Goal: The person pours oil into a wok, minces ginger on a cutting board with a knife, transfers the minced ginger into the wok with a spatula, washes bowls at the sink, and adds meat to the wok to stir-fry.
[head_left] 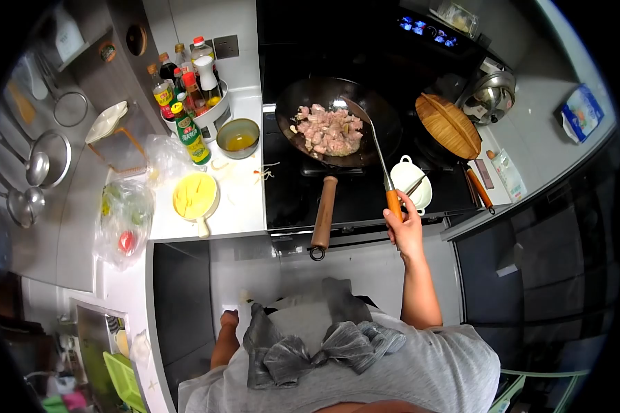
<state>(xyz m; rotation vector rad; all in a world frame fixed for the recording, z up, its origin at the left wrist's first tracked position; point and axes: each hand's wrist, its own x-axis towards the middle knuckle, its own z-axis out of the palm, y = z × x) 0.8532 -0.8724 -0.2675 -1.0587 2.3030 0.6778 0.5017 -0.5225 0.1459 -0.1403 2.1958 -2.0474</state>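
My right hand (406, 230) is closed around the orange handle of a long metal spatula (377, 148). The spatula slants up and left, its head inside a dark wok (386, 131) by the far side of the meat. Chopped pinkish meat (329, 131) lies in a heap in the wok, partly pale. Toward me points the wok's wooden handle (325, 210), which neither hand touches. Right beside my right hand stands a white two-handled dish (413, 180) with a utensil in it. My left hand (229, 319) hangs low by my side, its fingers not discernible.
Left of the black stove (289, 213) are a yellow-filled pan (196, 195), a bowl of yellowish liquid (238, 138), a bottle rack (217, 113) and a plastic bag (125, 224). A wooden lid (449, 126) and a metal pot (490, 96) stand to the right.
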